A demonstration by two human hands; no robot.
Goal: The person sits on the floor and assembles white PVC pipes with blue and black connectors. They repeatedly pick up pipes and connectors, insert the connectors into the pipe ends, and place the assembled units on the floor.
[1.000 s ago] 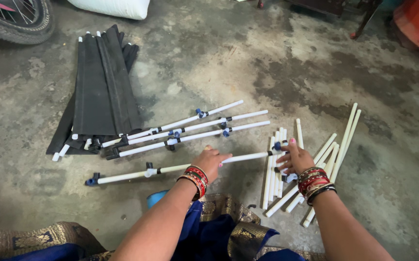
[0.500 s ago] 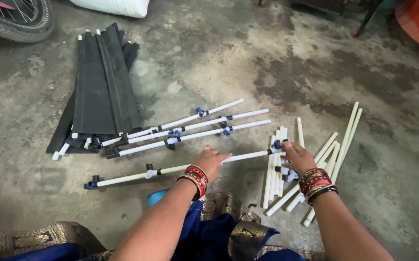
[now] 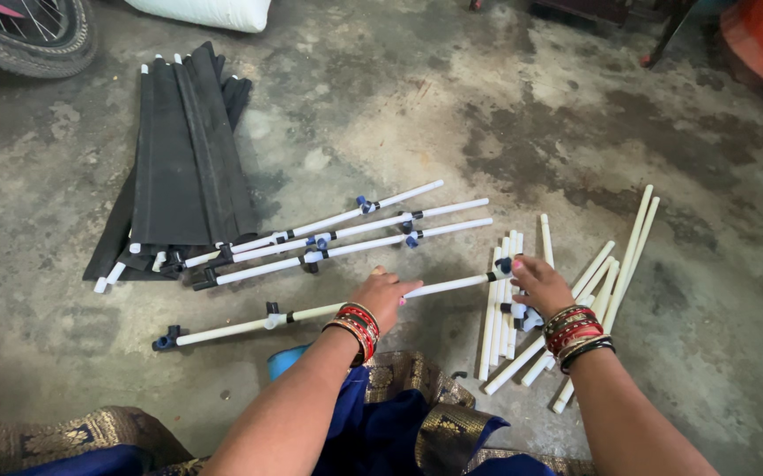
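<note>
White jointed pipe (image 3: 311,313) gripped by left hand (image 3: 383,295) and right hand (image 3: 538,284) fingers.

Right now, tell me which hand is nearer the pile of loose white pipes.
Right. The right hand rests over the pile of loose white pipes, at the end of the long white pipe. The left hand lies on that pipe's middle, left of the pile.

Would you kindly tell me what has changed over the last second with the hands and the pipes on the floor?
Almost nothing. The left hand still rests on the long white pipe, and the right hand stays at its far-end connector. The loose pipe pile, the three jointed rods and the black bundle have not moved.
</note>
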